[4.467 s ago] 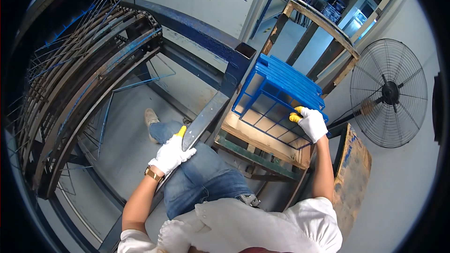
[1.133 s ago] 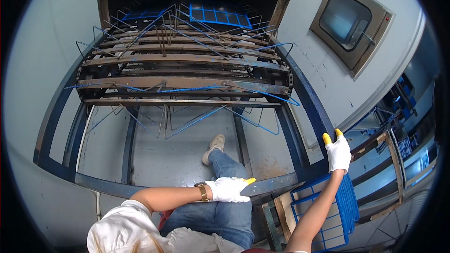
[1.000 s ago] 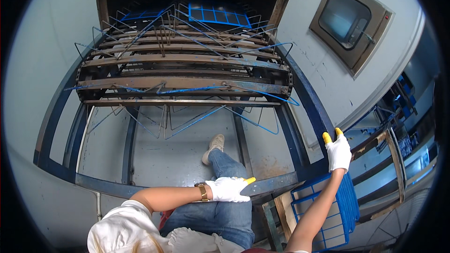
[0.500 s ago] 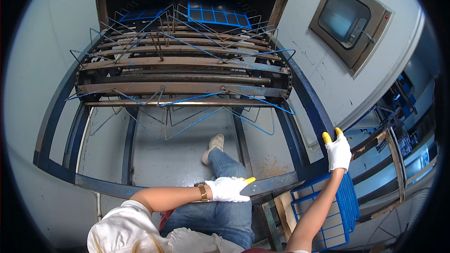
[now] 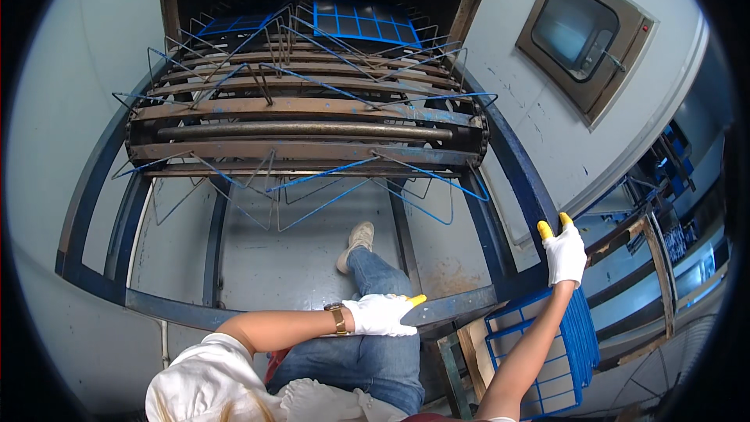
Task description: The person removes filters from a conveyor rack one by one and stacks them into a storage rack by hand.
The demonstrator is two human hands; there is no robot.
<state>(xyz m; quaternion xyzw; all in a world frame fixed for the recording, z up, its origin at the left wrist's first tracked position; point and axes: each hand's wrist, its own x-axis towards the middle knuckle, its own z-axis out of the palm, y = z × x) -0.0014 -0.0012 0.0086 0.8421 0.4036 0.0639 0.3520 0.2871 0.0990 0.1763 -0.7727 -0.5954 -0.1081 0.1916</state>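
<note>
My left hand (image 5: 380, 316), in a white glove with yellow fingertips, lies over my thigh beside the front rail (image 5: 305, 317) of the blue metal frame. Its fingers are apart and hold nothing. My right hand (image 5: 564, 256), gloved alike, rests on the frame's right side rail (image 5: 522, 173) with its fingers stretched out and spread. Ahead of both hands is a slatted chain conveyor (image 5: 312, 108) with bent wire holders (image 5: 312, 184) standing up from its slats and hanging at its near end. A blue-edged grid panel (image 5: 366, 22) lies on the holders near the dark opening.
A second blue grid panel (image 5: 234, 25) is partly hidden at the opening's left. Several blue wire grids (image 5: 582, 348) stand stacked beside my right forearm. A rusty metal rack (image 5: 660, 273) stands at right. A windowed metal hatch (image 5: 576, 35) is on the wall. My shoe (image 5: 355, 246) is inside the frame.
The conveyor's upper slats and wire holders have shifted slightly toward me, and the holders at its near end have dropped a little. The right panel has edged nearer. Both hands stay in place.
</note>
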